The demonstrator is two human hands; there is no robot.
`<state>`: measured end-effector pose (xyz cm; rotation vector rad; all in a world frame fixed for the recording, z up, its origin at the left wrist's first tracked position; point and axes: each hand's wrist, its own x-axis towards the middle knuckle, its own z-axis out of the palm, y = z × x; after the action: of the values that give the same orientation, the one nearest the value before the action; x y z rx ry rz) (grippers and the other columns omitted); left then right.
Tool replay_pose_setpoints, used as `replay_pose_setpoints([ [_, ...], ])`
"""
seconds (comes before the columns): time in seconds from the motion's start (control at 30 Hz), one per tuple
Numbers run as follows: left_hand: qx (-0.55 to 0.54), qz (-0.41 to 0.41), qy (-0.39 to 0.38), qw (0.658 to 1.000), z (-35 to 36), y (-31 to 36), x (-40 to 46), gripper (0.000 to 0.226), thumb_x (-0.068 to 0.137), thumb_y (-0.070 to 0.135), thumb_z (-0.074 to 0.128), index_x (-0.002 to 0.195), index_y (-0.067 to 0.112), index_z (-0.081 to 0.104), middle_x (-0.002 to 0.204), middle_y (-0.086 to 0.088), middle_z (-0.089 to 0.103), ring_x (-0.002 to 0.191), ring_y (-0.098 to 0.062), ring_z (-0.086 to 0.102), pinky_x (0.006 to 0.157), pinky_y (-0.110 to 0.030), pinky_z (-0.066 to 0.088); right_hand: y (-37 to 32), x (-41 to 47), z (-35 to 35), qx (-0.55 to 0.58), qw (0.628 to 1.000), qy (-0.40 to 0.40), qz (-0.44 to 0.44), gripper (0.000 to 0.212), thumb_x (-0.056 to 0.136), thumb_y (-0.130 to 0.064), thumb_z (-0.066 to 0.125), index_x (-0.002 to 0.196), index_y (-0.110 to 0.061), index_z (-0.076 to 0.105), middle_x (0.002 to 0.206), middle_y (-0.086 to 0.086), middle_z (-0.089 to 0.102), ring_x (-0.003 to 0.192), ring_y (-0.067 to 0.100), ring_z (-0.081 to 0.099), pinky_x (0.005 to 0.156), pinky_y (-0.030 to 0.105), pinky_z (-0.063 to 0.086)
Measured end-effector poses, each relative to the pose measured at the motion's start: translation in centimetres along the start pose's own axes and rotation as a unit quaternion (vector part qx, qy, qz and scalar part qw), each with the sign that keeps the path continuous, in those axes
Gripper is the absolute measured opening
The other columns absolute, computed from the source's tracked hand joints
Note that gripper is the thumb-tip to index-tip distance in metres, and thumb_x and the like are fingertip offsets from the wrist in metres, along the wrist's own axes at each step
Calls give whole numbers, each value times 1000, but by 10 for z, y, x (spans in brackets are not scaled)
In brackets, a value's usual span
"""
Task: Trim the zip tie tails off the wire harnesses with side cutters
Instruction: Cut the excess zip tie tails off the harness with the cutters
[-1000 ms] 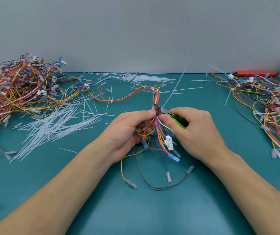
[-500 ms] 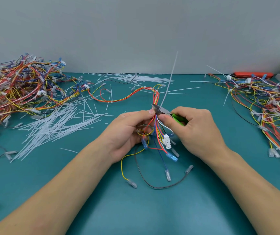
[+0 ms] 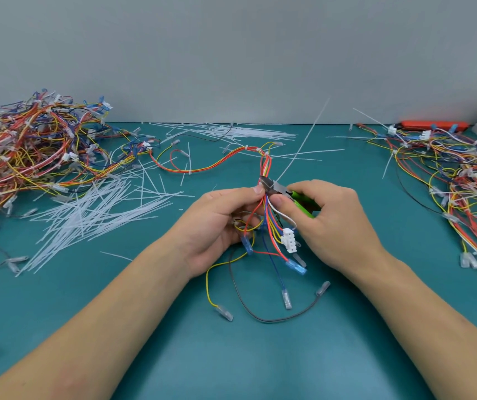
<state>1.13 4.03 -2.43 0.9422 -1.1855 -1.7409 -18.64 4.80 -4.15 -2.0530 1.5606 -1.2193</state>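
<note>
So: left hand (image 3: 217,226) fingers curled round the wire harness (image 3: 266,215), thumb tip pressed on the bundle right at the cutter nose. Right hand (image 3: 329,223) wrapped round the green handles of the side cutters (image 3: 282,190), thumb on the near side; handles mostly hidden in the fist. Metal nose sits against the bundle just above the left thumb; can't tell how far the blades are closed. Zip tie tail (image 3: 303,140) rises from the cutter nose up and to the right, tilted, its tip in front of the wall.

Harness held above the teal table (image 3: 231,365); its white connector (image 3: 288,240) hangs between the two hands, blue and clear terminals dangle below, a yellow and a dark wire loop down onto the table. Far part of the harness runs away and to the left across the table.

Left of the hands: heap of loose white cut tails (image 3: 93,215). Far left: big pile of harnesses (image 3: 29,151). Far right: second pile (image 3: 456,180). Orange tool (image 3: 433,124) by the wall behind it.
</note>
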Motion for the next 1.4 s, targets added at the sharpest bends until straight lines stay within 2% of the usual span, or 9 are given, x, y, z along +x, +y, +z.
replay_pose_setpoints([
  [0.1, -3, -1, -1, 1000, -1, -1, 1, 16, 87, 31, 72, 82, 17, 79, 73, 3, 67, 60, -10, 55, 57, -23, 42, -1, 1, -3, 11, 1000, -16, 13, 57, 89, -72, 57, 74, -18, 65, 57, -2, 49, 56, 15, 42, 54, 36, 39],
  [0.2, -4, -6, 2, 1000, -3, -2, 2, 16, 86, 31, 71, 80, 18, 79, 74, 2, 66, 60, -10, 54, 57, -23, 43, -1, 2, -9, 27, 999, -40, 15, 53, 90, -67, 62, 68, -19, 63, 52, -7, 42, 51, 10, 36, 47, 21, 25],
  [0.33, -8, -7, 2, 1000, -2, -2, 2, 17, 84, 31, 71, 77, 18, 79, 74, 1, 66, 60, -10, 55, 56, -21, 46, -1, 2, -10, 25, 999, -42, 15, 52, 89, -68, 62, 66, -21, 59, 51, -8, 41, 51, 11, 36, 49, 22, 25],
  [0.43, -1, -7, 2, 1000, -2, -1, 1, 17, 85, 33, 71, 81, 18, 79, 73, 3, 66, 61, -11, 55, 58, -23, 43, 0, 1, -7, 26, 999, -30, 19, 54, 86, -74, 59, 70, -22, 62, 54, -7, 45, 52, 11, 38, 51, 31, 31],
  [0.53, 4, -4, -1, 1000, -2, -2, 1, 18, 87, 33, 70, 84, 19, 80, 74, 4, 67, 61, -10, 55, 60, -24, 41, 0, -1, -3, 17, 999, -16, 24, 56, 86, -76, 56, 73, -22, 62, 57, -7, 49, 54, 11, 41, 53, 33, 35],
  [0.87, -4, -6, 0, 1000, -3, -2, 2, 15, 92, 28, 69, 92, 15, 76, 77, 1, 66, 64, -12, 54, 60, -25, 41, 0, -2, 2, 14, 1000, -12, 17, 50, 88, -74, 53, 80, -26, 64, 69, -7, 55, 67, 12, 50, 59, 30, 38],
  [1.1, -10, -7, -5, 1000, -4, -2, 2, 16, 86, 32, 70, 81, 18, 78, 73, 3, 66, 60, -10, 55, 56, -23, 42, -3, 0, -3, 21, 998, -35, 37, 58, 86, -78, 52, 67, -23, 60, 51, -10, 48, 50, 10, 40, 50, 27, 29],
  [1.23, -11, -5, -5, 1000, -3, -3, 3, 17, 86, 31, 70, 83, 17, 79, 74, 2, 67, 61, -10, 55, 56, -22, 44, -5, 1, -7, 19, 998, -38, 36, 55, 86, -73, 59, 60, -25, 53, 49, -8, 43, 50, 11, 37, 51, 31, 29],
  [1.4, -5, -1, -9, 1000, -3, -1, 1, 16, 90, 30, 69, 87, 18, 78, 73, 5, 66, 60, -10, 54, 54, -21, 43, -5, -2, -5, 17, 999, -29, 42, 56, 84, -77, 55, 65, -24, 56, 50, -9, 45, 50, 11, 39, 52, 31, 29],
])
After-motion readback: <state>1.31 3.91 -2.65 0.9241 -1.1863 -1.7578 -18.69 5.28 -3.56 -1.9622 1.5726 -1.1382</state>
